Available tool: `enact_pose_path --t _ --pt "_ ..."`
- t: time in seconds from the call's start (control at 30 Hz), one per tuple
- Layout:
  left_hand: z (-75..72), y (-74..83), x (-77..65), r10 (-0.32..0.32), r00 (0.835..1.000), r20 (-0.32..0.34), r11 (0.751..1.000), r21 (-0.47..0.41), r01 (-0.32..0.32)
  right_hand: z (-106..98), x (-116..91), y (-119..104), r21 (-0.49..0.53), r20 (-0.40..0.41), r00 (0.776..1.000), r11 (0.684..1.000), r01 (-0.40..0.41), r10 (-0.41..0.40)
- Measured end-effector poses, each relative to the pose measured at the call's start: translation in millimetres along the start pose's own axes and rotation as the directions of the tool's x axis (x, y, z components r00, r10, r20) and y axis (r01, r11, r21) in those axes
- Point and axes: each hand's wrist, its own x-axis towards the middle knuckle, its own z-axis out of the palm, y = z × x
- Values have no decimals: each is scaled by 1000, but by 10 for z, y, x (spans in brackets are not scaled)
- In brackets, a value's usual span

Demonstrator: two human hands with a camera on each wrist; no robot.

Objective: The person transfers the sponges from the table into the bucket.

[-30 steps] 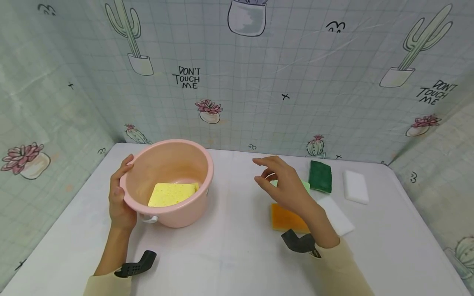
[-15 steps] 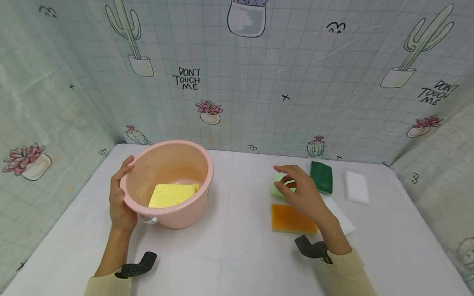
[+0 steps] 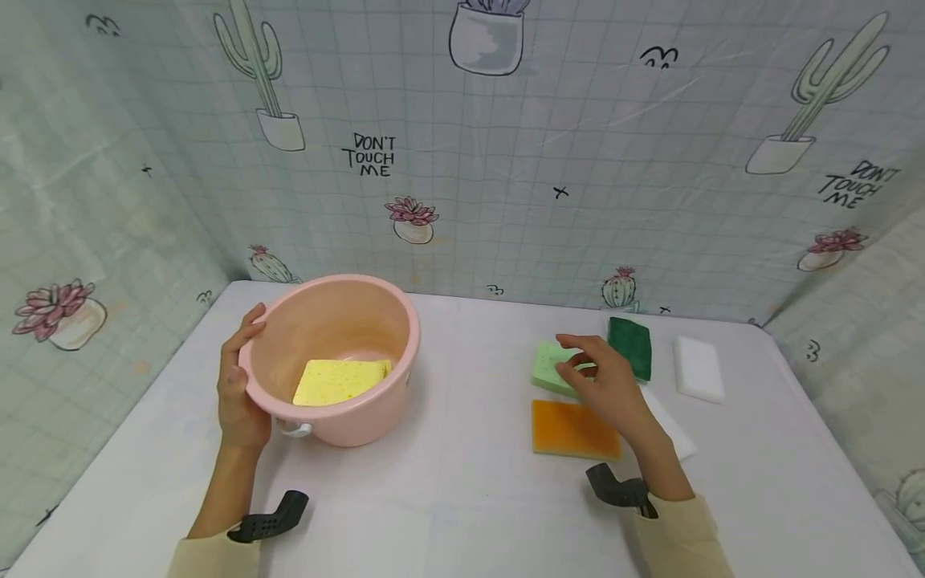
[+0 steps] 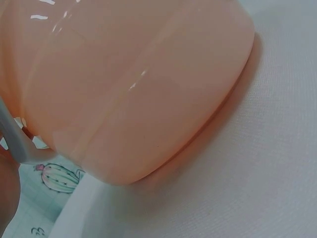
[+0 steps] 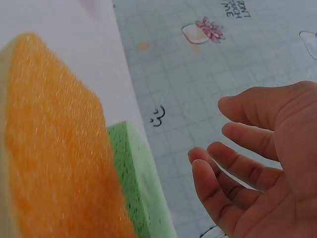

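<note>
My left hand (image 3: 242, 393) grips the left side of a pink bucket (image 3: 368, 417) at its rim. The bucket's smooth wall (image 4: 143, 99) fills much of the left wrist view. Inside it lies a yellow sponge (image 3: 336, 382). Over on the right, my right hand (image 3: 600, 381) hovers with loosely bent fingers and nothing between them. Its fingertips overlap a light green sponge (image 3: 547, 371) in the head view. Just nearer lies an orange-topped sponge (image 3: 574, 431). The right wrist view shows thumb and fingers apart, beside the orange sponge (image 5: 59, 139) and the green one (image 5: 133, 183).
A dark green scouring pad (image 3: 630, 347) and a white sponge block (image 3: 698, 369) lie at the back right. Another flat white piece (image 3: 668, 423) is partly covered by my right forearm. A patterned curtain (image 3: 462, 160) stands behind the white table (image 3: 448, 514).
My right hand has moved rightward and a little nearer to me, uncovering much of the light green and orange sponges. My left hand keeps its grip on the bucket.
</note>
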Motion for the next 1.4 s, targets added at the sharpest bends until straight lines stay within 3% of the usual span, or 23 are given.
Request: enact_pose_path --t 0.5,0.87,1.4 --pt "8 14 9 -7 1000 -4 1000 -21 7 -216 -76 422 -46 -35 997 996 -71 69" --pt "1 2 6 -7 1000 -2 999 -43 7 -247 -117 623 -70 68 984 984 -161 165" --pt "7 6 15 -6 1000 3 999 -54 6 -218 -125 751 -54 148 983 993 -104 111"
